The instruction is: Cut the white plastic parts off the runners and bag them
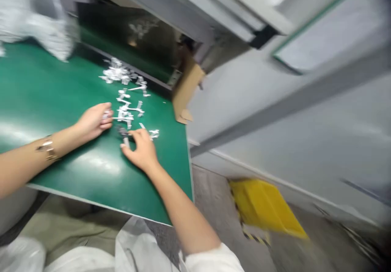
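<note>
My left hand is closed, its fingers curled around small white plastic pieces that show only partly. Just right of it, a loose group of similar white branched pieces lies on the green tabletop. My right hand is bent over the table, thumb and forefinger around a small white and grey piece; blur hides its exact shape. Beyond that hand's knuckles lies another little white cluster. Farther back is a denser white pile.
A dark, shiny panel stands along the back of the table, with a cardboard piece at its right end. A white plastic bag sits at the back left. On the floor to the right is a yellow object beside a grey wall.
</note>
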`<control>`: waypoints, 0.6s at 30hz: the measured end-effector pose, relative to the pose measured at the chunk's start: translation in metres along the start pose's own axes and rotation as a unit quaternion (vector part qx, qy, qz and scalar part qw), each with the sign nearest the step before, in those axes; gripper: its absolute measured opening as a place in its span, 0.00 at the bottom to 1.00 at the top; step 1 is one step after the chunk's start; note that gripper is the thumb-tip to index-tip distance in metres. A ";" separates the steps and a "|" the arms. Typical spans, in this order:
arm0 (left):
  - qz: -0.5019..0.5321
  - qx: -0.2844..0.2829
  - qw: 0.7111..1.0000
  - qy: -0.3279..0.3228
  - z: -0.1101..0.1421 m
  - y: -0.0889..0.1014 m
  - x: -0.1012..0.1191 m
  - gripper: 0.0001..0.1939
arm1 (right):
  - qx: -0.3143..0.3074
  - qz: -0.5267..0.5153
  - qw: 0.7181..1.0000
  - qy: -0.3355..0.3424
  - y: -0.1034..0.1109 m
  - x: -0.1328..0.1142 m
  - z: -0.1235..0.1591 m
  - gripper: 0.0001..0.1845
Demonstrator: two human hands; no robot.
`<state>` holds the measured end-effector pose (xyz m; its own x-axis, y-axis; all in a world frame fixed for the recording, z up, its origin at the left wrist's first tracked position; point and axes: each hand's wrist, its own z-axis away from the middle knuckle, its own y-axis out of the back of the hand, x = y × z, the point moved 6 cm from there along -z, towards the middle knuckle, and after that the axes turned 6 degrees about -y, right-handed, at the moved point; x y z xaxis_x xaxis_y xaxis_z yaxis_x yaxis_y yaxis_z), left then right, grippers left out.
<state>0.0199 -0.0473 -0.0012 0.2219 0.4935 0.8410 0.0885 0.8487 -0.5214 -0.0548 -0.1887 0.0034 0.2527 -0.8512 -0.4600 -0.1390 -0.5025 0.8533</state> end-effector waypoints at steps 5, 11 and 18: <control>-0.009 -0.009 0.997 -0.073 -0.011 -0.002 0.014 0.09 | 0.018 -0.058 0.998 0.005 -0.001 0.014 -0.005 0.19; -0.121 -0.188 0.972 0.070 0.084 0.026 0.048 0.10 | 0.028 -0.079 0.996 -0.011 -0.001 0.021 -0.008 0.20; -0.269 -0.158 0.923 0.227 0.178 0.094 -0.095 0.11 | -0.001 -0.092 0.996 -0.019 -0.003 0.023 -0.011 0.23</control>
<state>-0.1654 0.0193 -0.1042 0.4402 -0.1742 0.8808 0.5677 0.8141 -0.1227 -0.0386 -0.2051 -0.0067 0.2374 -0.7503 -0.6170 -0.0912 -0.6496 0.7548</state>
